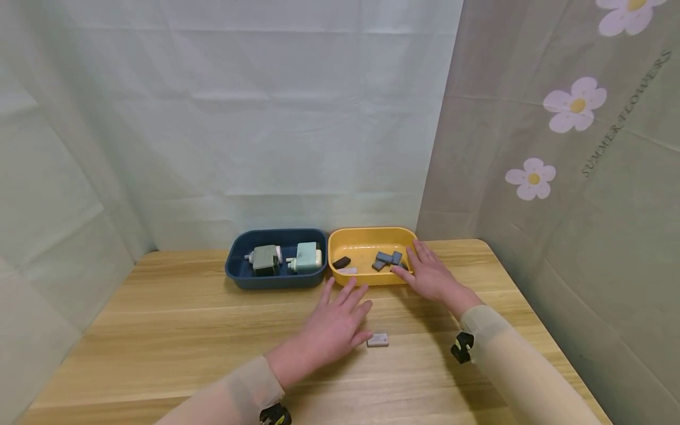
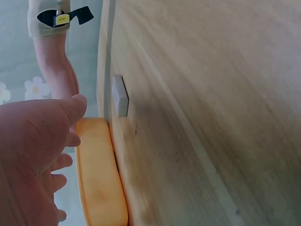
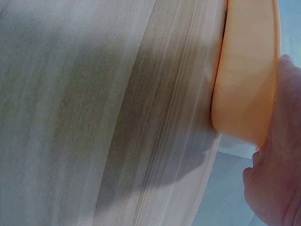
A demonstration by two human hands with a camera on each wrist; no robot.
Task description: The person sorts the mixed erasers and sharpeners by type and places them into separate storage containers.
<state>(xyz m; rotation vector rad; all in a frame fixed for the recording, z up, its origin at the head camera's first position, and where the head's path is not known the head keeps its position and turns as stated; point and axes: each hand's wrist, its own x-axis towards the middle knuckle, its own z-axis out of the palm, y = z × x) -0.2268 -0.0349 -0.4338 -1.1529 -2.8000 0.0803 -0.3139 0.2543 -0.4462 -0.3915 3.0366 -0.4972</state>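
My left hand [image 1: 332, 327] hovers palm down over the table with its fingers spread, in front of the yellow bin [image 1: 372, 280]. Just right of its thumb lies a small pale grey block [image 1: 378, 340]; the left wrist view shows the same block [image 2: 120, 96] flat on the wood, apart from the hand. At the bin's right end is my right hand [image 1: 431, 274], its fingers extended over the rim and the thumb across the front corner. Inside the bin are several dark blue-grey blocks [image 1: 389, 258], a black piece [image 1: 342, 262] and a whitish block [image 1: 347, 271].
A dark blue bin [image 1: 276, 284] stands directly left of the yellow one, holding a grey-green bottle-like item [image 1: 265, 260] and a mint-green one [image 1: 306, 257]. Both bins sit near the back edge of the wooden table [image 1: 175, 330], close to the hanging curtain [image 1: 265, 118].
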